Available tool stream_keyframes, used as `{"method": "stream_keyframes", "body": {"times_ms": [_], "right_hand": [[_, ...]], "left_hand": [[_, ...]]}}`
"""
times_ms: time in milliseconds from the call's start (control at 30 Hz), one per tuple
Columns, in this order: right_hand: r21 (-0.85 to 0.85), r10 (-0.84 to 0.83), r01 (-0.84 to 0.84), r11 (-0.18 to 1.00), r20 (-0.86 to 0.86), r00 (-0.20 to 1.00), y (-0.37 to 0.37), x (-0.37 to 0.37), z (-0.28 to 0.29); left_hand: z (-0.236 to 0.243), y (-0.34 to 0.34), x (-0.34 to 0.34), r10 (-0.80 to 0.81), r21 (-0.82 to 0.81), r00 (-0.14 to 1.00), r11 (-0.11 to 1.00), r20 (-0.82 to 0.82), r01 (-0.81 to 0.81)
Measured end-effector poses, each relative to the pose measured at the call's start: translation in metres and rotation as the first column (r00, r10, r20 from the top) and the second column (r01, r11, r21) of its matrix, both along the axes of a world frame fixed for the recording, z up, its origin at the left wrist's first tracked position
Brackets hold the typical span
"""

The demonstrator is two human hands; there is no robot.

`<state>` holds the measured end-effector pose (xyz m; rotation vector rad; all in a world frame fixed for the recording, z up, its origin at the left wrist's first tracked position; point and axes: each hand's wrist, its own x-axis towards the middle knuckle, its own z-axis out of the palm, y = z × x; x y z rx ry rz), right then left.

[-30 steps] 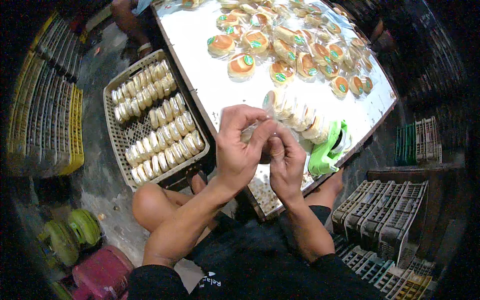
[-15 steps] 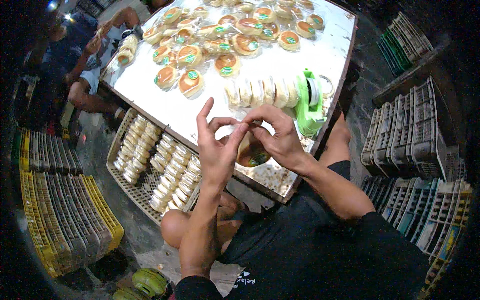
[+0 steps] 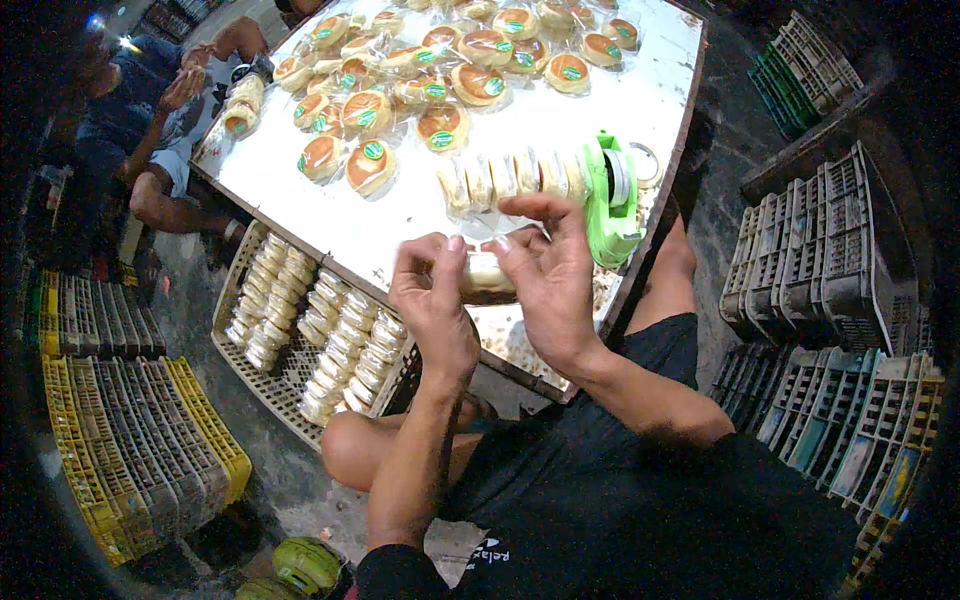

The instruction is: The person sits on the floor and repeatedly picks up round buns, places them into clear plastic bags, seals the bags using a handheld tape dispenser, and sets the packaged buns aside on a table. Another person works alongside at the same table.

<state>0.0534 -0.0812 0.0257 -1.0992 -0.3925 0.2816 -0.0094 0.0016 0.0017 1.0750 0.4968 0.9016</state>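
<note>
Between my two hands is a round bun (image 3: 487,277) in a clear plastic wrapper, its pale side and the loose film facing up. My left hand (image 3: 437,300) is closed on the left of it, thumb and fingers pinching the film. From the right, my right hand (image 3: 555,290) grips it too, its thumb at the wrapper and its index finger reaching out above. A row of wrapped buns (image 3: 513,180) stands on edge just beyond my hands. Beside that row is a light green tape dispenser (image 3: 612,205) with a roll of tape.
Many wrapped buns (image 3: 485,85) with green labels lie across the white table (image 3: 290,190). A crate (image 3: 285,385) below its left edge holds rows of buns. Stacked crates (image 3: 150,450) stand left, more crates (image 3: 800,250) right. Another person (image 3: 150,140) sits at the far left.
The bun has been turned so its brown, labelled top no longer shows and its pale side does. Both hands have shifted, and my left index finger, raised before, is now curled in.
</note>
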Motion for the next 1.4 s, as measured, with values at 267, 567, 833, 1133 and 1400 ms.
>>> {"method": "stream_keyframes", "body": {"times_ms": [267, 567, 833, 1133, 1400], "right_hand": [[-0.851, -0.023, 0.391, 0.35, 0.409, 0.912, -0.105, 0.125, -0.075], [-0.659, -0.111, 0.451, 0.602, 0.49, 0.864, -0.122, 0.107, -0.096], [-0.477, 0.11, 0.035, 0.878, 0.273, 0.956, -0.021, 0.011, -0.021], [-0.068, 0.544, -0.693, 0.717, -0.567, 0.619, -0.006, 0.038, -0.041], [-0.583, 0.241, 0.082, 0.808, 0.455, 0.857, 0.102, 0.13, -0.046]], "left_hand": [[-0.012, 0.018, 0.013, 0.07, 0.029, 0.996, 0.997, -0.051, -0.069], [-0.022, 0.022, 0.023, 0.099, 0.062, 0.994, 0.993, -0.036, -0.097], [-0.034, 0.019, 0.018, 0.19, 0.194, 0.954, 0.97, -0.232, -0.146], [-0.003, 0.031, 0.009, 0.074, 0.19, 0.991, 0.98, -0.108, -0.052], [-0.045, 0.105, 0.04, 0.03, 0.098, 0.92, 0.995, -0.39, 0.009]]}}
